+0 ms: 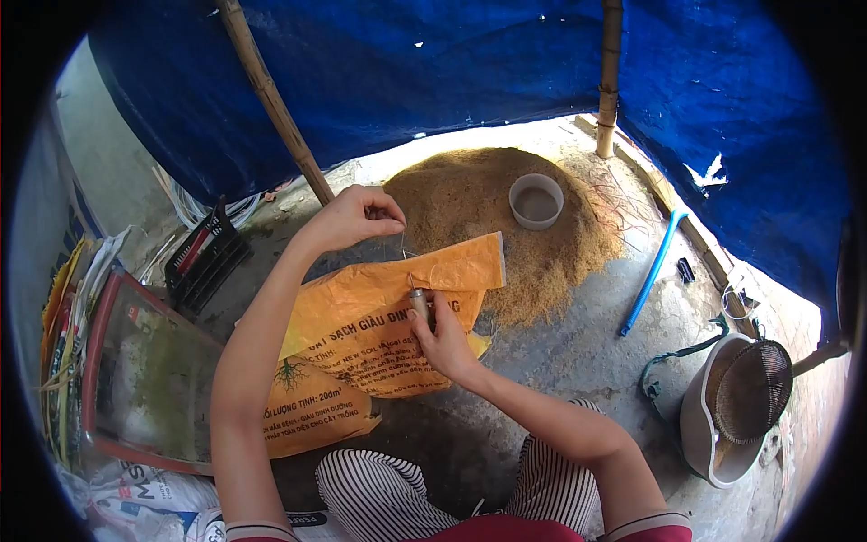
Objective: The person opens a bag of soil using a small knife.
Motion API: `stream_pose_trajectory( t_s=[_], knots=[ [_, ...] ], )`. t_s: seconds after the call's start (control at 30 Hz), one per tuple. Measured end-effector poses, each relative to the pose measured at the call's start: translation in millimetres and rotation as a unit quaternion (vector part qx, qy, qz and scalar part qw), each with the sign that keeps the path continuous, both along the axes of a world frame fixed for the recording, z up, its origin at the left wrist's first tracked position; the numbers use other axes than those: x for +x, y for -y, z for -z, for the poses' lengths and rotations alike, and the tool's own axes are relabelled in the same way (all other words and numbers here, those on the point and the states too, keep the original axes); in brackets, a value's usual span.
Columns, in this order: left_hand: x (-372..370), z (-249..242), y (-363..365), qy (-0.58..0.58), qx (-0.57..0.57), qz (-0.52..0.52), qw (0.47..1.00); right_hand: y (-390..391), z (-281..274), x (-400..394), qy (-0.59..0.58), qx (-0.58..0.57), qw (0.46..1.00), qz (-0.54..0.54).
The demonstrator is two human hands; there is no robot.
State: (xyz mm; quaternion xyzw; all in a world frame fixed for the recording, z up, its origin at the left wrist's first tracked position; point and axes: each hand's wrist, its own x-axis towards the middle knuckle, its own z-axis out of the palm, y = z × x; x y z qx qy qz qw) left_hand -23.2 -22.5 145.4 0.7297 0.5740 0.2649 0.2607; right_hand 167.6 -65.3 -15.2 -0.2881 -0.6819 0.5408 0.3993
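An orange printed sack (388, 312) lies across the middle, its folded mouth end pointing right. My right hand (440, 341) is closed around the short metal handle of an awl (416, 296), whose thin tip rises against the sack near its upper edge. Above the sack, my left hand (363, 219) pinches a thin thread (404, 242) that runs down toward the awl's tip. Whether the tip passes through the sack is too small to tell. Another part of orange sacking (312, 411) lies below, nearer my knees.
Behind the sack is a mound of brown grainy material (442, 194) with a white tub (536, 200) on it. At right are a blue pipe (652, 275), a white bucket (695, 420) and a round sieve (754, 390). A red-framed panel (149, 375) and black crate (208, 257) stand left.
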Motion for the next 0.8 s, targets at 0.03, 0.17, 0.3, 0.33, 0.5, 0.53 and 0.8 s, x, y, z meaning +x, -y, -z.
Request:
stream_pose_trajectory(
  t_s=[0.03, 0.17, 0.3, 0.33, 0.5, 0.53, 0.8],
  knots=[
    [0.7, 1.8, -3.9, -0.013, 0.009, 0.011, 1.000, -1.1, 3.6, -0.4, 0.000, 0.001, 1.000, 0.000],
    [4.0, 5.3, -18.5, -0.065, 0.002, 0.036, 0.997, -4.6, 11.4, -2.2, 0.002, 0.040, 0.999, 0.012],
    [9.4, 6.2, -27.1, -0.077, -0.009, 0.065, 0.995, -6.1, 13.8, -2.2, -0.001, 0.039, 0.999, 0.008],
    [11.0, 5.5, -27.9, -0.071, -0.030, 0.074, 0.994, -6.0, 12.6, -1.5, -0.001, 0.040, 0.999, 0.008],
    [14.1, 4.7, -32.3, -0.072, -0.067, 0.109, 0.989, -0.9, -5.6, 4.7, 0.012, -0.009, 1.000, 0.001],
    [14.0, 4.3, -33.8, -0.087, -0.058, 0.119, 0.987, -1.2, -4.4, 4.6, 0.012, -0.009, 1.000, 0.001],
    [-2.8, 19.7, -51.0, -0.125, -0.163, 0.079, 0.976, 3.3, -9.9, 6.5, 0.044, 0.025, 0.998, 0.039]
  ],
)
